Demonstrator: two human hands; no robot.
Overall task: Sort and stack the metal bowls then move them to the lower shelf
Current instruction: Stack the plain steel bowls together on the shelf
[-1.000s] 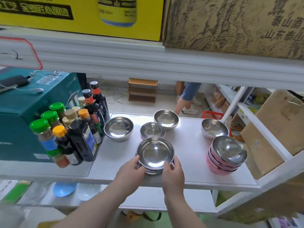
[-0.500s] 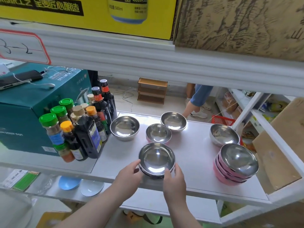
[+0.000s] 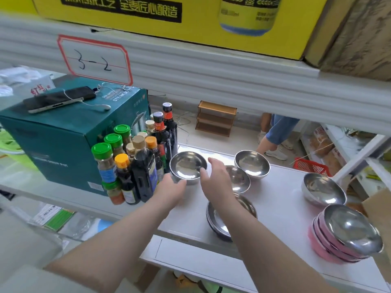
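A wide metal bowl [image 3: 187, 166] sits at the left of the white shelf [image 3: 281, 210], next to the bottles. My left hand [image 3: 171, 188] holds its near left side and my right hand [image 3: 215, 176] cups its right side, thumb on the rim. Under my right forearm, a stack of steel bowls [image 3: 218, 223] stands at the shelf's front edge. A small bowl [image 3: 240, 180] and a larger one [image 3: 251, 163] stand behind it. Another single bowl [image 3: 322, 190] is at the right, with a stack of pink-sided bowls [image 3: 347, 231] in front of it.
A cluster of sauce and spice bottles [image 3: 135, 163] crowds the bowl's left side, beside a teal box [image 3: 53, 140] with a phone [image 3: 59, 99] on top. The lower shelf [image 3: 201, 256] shows below the front edge. A person stands beyond the shelf.
Both hands let go of the stack at the front edge and moved up and left to the wide bowl beside the bottles. The camera came closer.
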